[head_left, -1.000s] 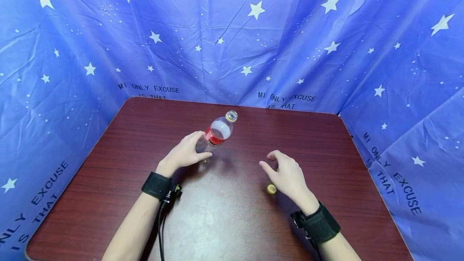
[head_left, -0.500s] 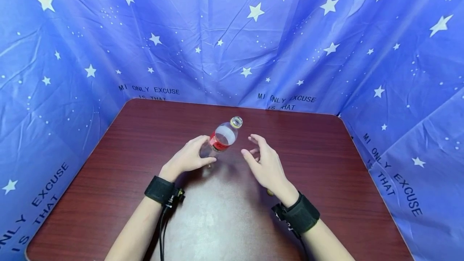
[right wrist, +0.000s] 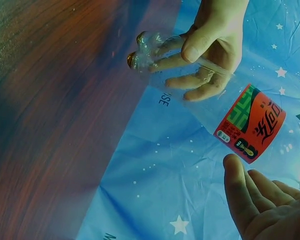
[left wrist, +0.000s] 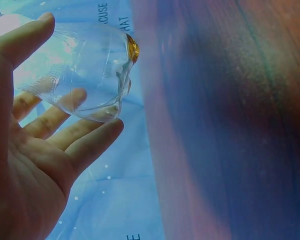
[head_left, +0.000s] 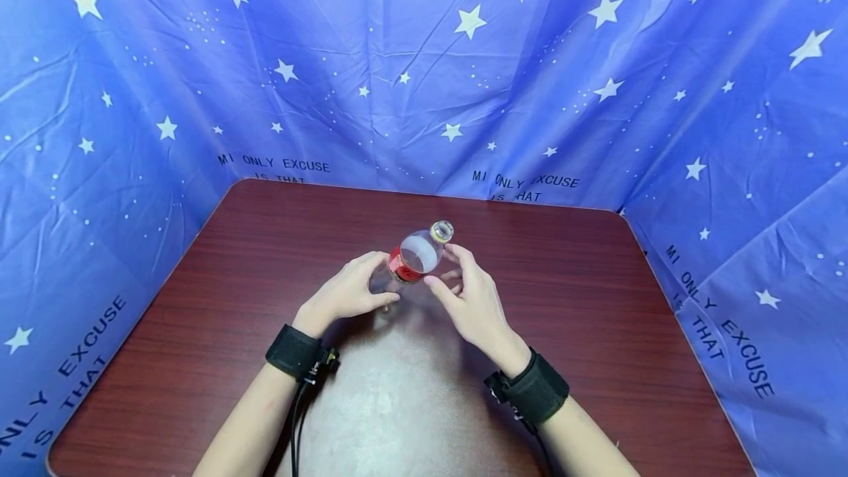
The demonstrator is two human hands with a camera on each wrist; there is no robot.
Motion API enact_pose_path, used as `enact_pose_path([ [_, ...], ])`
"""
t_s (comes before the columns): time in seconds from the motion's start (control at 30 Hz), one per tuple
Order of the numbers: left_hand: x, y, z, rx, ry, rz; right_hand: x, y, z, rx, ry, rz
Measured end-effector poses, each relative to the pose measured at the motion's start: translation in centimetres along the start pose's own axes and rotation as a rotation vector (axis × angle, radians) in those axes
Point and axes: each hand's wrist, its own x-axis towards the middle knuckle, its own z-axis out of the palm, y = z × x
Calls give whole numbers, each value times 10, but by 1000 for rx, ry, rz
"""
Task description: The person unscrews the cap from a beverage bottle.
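A clear plastic bottle (head_left: 421, 252) with a red label (right wrist: 257, 122) is tilted toward the upper right above the table, its mouth uncapped. My left hand (head_left: 351, 287) holds it around the lower body, thumb on the near side; the left wrist view shows several fingers under the bottle's base end (left wrist: 97, 75). Close to the bottle's upper part is my right hand (head_left: 473, 304), fingers loosely bent beside the shoulder and thumb near the label. In the right wrist view those fingers (right wrist: 235, 172) lie at the label's edge without closing round it; whether they touch is unclear.
The dark red-brown table (head_left: 570, 271) has a glossy patch at its near middle. Blue star-printed curtains (head_left: 424, 57) stand around the back and sides. Black straps (head_left: 294, 352) with cables are on both wrists.
My right hand has moved left and up to the bottle. The left hand has shifted slightly right with the bottle. A small yellow cap, seen earlier near the right hand, is now out of sight.
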Motion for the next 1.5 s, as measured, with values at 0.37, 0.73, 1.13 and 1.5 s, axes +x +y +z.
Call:
enact_pose_path([
  [0.37,-2,5,4,-19,-13,58,3,2,11,29,32,33],
  [0.73,-4,2,6,17,3,50,8,0,16,-1,56,-11],
  [1.13,-13,-7,2,143,16,-41,24,1,12,-162,90,-32],
  [1.5,-23,-14,-4,304,-61,-280,31,14,8,-227,105,3],
])
